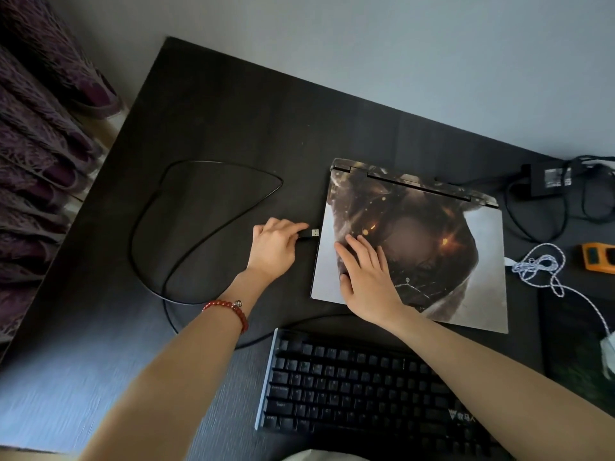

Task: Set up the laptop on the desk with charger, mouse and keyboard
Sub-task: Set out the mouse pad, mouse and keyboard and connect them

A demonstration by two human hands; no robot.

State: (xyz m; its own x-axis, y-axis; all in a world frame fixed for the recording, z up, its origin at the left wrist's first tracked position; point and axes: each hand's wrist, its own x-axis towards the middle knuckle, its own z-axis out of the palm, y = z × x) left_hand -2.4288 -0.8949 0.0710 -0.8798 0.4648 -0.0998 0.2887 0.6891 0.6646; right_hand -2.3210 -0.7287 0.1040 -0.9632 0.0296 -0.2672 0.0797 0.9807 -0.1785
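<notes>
Fingers (pixel 293 229) of left hand (pixel 273 249) pinch USB plug (pixel 311 233) | plug axis is aimed rightward at laptop (pixel 416 241) left edge, just beside (not inserted) | laptop is steadied by flat, spread right hand (pixel 366 281) on tabletop (pixel 216 128)

keyboard (pixel 366 387) — bottom edge cut off

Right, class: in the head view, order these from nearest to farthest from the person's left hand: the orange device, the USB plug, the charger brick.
Measured from the left hand:
1. USB plug, in its grip, beside the laptop's left edge.
2. Charger brick, far right, behind the laptop.
3. Orange device, at the right edge.
</notes>
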